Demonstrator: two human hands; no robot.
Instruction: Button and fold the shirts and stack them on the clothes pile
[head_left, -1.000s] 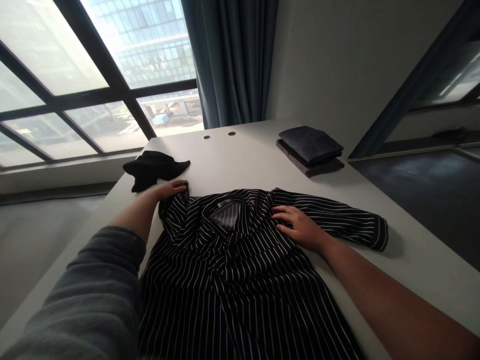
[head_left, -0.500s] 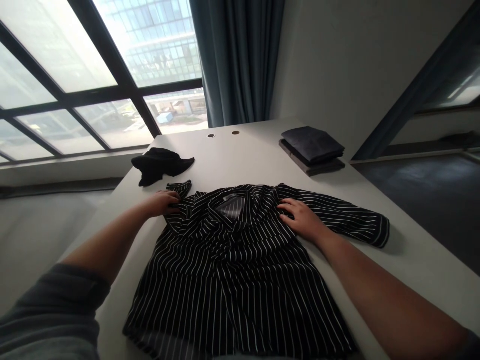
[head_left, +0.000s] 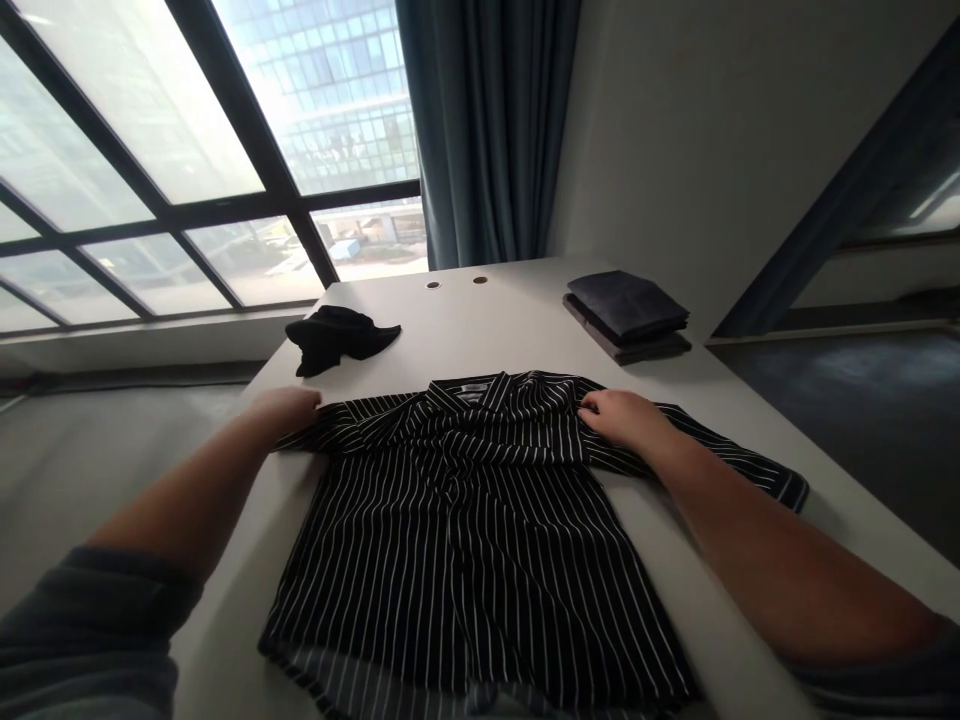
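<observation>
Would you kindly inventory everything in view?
Flat smooth table: one, white, centre
Striped collared cloth shirt: one, black and white, spread on table
Floppy cloth hat: one, black, table's far left
Folded cloth stack: one, dark grey over brown, table's far right
Round holes: two, dark, table's far edge
Long pleated curtain: one, blue, behind table
Framed window: one, dark frame, upper left
Plain wall: one, grey, upper right
Cloth sleeves: two, grey, lower corners
Left hand: one, bare, on shirt
Right hand: one, bare, on shirt
</observation>
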